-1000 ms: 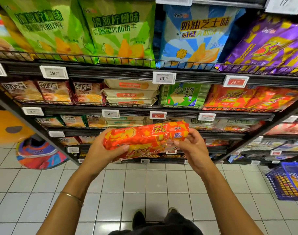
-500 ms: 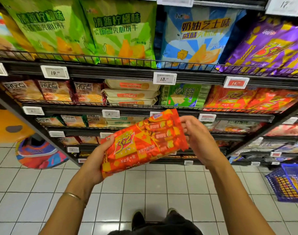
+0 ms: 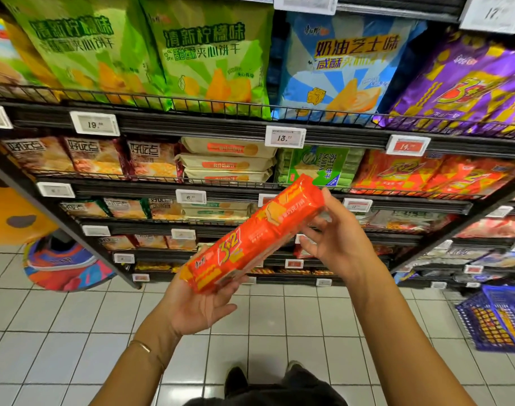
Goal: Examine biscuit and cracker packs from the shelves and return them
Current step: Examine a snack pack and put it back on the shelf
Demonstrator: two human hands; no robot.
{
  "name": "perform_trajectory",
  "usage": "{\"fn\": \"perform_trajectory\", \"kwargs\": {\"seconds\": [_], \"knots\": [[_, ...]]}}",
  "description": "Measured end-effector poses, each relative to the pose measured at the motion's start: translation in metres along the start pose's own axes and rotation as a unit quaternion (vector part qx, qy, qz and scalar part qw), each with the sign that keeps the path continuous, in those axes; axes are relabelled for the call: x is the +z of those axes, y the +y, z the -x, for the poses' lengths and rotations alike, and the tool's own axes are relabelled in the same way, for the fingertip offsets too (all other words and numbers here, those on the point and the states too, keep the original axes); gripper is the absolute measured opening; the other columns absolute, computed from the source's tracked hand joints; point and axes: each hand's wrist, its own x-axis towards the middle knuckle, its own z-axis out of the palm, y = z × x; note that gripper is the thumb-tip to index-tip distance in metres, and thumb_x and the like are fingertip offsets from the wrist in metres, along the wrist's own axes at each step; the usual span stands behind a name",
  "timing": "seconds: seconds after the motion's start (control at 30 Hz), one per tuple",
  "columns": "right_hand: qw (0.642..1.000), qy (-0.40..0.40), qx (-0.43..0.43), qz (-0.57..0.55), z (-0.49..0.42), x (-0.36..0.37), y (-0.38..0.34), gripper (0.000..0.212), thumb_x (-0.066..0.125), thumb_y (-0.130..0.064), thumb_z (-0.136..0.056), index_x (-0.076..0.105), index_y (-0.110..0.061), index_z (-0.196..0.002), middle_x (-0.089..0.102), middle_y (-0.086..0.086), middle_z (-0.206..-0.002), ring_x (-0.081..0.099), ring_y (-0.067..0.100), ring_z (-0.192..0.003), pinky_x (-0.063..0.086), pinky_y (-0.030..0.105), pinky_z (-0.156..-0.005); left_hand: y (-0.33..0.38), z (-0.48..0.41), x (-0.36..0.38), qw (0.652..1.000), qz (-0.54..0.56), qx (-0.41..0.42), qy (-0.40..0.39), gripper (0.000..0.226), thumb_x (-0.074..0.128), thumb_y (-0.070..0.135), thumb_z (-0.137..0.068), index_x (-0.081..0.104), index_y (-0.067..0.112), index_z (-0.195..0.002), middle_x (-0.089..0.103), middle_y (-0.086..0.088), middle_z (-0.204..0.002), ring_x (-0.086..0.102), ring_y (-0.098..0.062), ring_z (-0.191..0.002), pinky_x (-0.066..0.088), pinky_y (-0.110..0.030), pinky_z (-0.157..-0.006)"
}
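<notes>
The orange 3+2 pack (image 3: 256,238) is held tilted, below and left of the red 14 price tag (image 3: 408,145). The right hand (image 3: 338,238) grips its upper end with curled fingers. The left hand (image 3: 197,309) cradles its lower end on nearly straight fingers. Examination seems under way; returning it to the shelf (image 3: 411,198) under that tag remains.

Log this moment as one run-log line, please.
phase: examining | orange rectangular plastic biscuit pack: tilted | left hand: supports lower end | right hand: grips upper end
</notes>
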Motion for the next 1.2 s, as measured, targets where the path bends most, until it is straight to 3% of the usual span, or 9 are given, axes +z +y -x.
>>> {"fn": "perform_trajectory", "kwargs": {"seconds": [0.23, 0.33, 0.4, 0.53, 0.67, 0.8, 0.9, 1.03, 1.2], "knots": [[0.998, 0.041, 0.031, -0.042, -0.001, -0.012, 0.0, 0.048, 0.076, -0.058, -0.084, 0.072, -0.025, -0.119, 0.077, 0.005, -0.106, 0.072, 0.024, -0.104, 0.058, 0.035, -0.067, 0.004, -0.007, 0.009, 1.0, -0.026, 0.014, 0.007, 0.082, 0.067, 0.055, -0.081, 0.062, -0.006, -0.136, 0.077, -0.024, -0.103, 0.079, -0.034, -0.074, 0.066, -0.052, -0.065], [0.997, 0.015, 0.012, -0.076, -0.001, -0.019, -0.002, 0.032, 0.07, -0.046, -0.091, 0.073, -0.02, -0.109, 0.075, 0.008, -0.106, 0.075, 0.026, -0.098, 0.061, 0.041, -0.076, 0.011, -0.004, 0.014, 0.996, -0.07, 0.056, 0.019, 0.069, 0.069, 0.061, -0.082, 0.078, 0.002, -0.117, 0.076, -0.024, -0.109, 0.079, -0.037, -0.086, 0.066, -0.052, -0.069], [0.997, -0.015, 0.002, -0.072, -0.001, -0.024, -0.005, 0.033, 0.067, -0.04, -0.09, 0.077, -0.015, -0.109, 0.077, 0.011, -0.107, 0.076, 0.028, -0.099, 0.062, 0.044, -0.076, 0.019, 0.001, 0.02, 0.986, -0.127, 0.1, 0.048, 0.058, 0.068, 0.057, -0.087, 0.077, 0.013, -0.123, 0.073, -0.024, -0.121, 0.076, -0.041, -0.1, 0.065, -0.053, -0.071], [0.998, -0.046, -0.001, -0.041, 0.0, -0.038, -0.007, 0.058, 0.078, -0.038, -0.082, 0.067, -0.015, -0.134, 0.072, 0.016, -0.127, 0.074, 0.035, -0.108, 0.062, 0.057, -0.086, 0.033, 0.014, 0.037, 0.953, -0.224, 0.191, 0.068, 0.056, 0.075, 0.042, -0.086, 0.067, 0.015, -0.135, 0.074, -0.018, -0.126, 0.076, -0.035, -0.104, 0.064, -0.048, -0.075], [0.995, -0.079, -0.032, 0.044, 0.0, -0.052, -0.01, 0.075, 0.086, -0.029, -0.074, 0.056, -0.029, -0.143, 0.071, 0.01, -0.132, 0.073, 0.031, -0.11, 0.062, 0.046, -0.079, 0.037, 0.021, 0.061, 0.905, -0.286, 0.311, 0.054, 0.073, 0.087, 0.031, -0.07, 0.062, 0.019, -0.138, 0.072, -0.016, -0.13, 0.073, -0.036, -0.113, 0.064, -0.045, -0.082], [0.995, -0.067, -0.066, 0.016, 0.004, -0.057, -0.019, 0.092, 0.097, -0.032, -0.063, 0.055, -0.009, -0.141, 0.07, 0.02, -0.128, 0.072, 0.037, -0.111, 0.061, 0.049, -0.081, 0.044, 0.026, 0.087, 0.868, -0.332, 0.368, 0.023, 0.08, 0.096, 0.036, -0.068, 0.061, 0.023, -0.139, 0.071, -0.015, -0.133, 0.07, -0.037, -0.119, 0.063, -0.048, -0.089], [0.99, -0.04, -0.133, 0.007, 0.006, -0.049, -0.044, 0.068, 0.084, -0.025, -0.076, 0.058, -0.008, -0.137, 0.073, 0.016, -0.122, 0.074, 0.033, -0.108, 0.062, 0.049, -0.081, 0.056, 0.029, 0.124, 0.818, -0.369, 0.44, 0.029, 0.08, 0.096, 0.041, -0.066, 0.059, 0.027, -0.136, 0.073, -0.008, -0.129, 0.073, -0.029, -0.115, 0.064, -0.037, -0.083], [0.971, -0.018, -0.236, 0.017, 0.013, -0.026, -0.109, 0.065, 0.073, -0.018, -0.084, 0.051, 0.002, -0.141, 0.066, 0.027, -0.128, 0.07, 0.037, -0.107, 0.058, 0.057, -0.093, 0.074, 0.034, 0.195, 0.73, -0.374, 0.569, 0.062, 0.067, 0.087, 0.043, -0.064, 0.058, 0.028, -0.122, 0.078, 0.006, -0.11, 0.076, -0.014, -0.101, 0.061, -0.026, -0.073], [0.927, -0.019, -0.374, 0.01, 0.031, 0.002, -0.204, 0.062, 0.07, -0.021, -0.082, 0.048, 0.001, -0.136, 0.065, 0.022, -0.118, 0.068, 0.035, -0.097, 0.062, 0.046, -0.077, 0.091, 0.055, 0.288, 0.59, -0.416, 0.688, 0.079, 0.049, 0.079, 0.049, -0.077, 0.066, 0.028, -0.119, 0.075, -0.006, -0.116, 0.07, -0.018, -0.104, 0.059, -0.039, -0.09]]}}
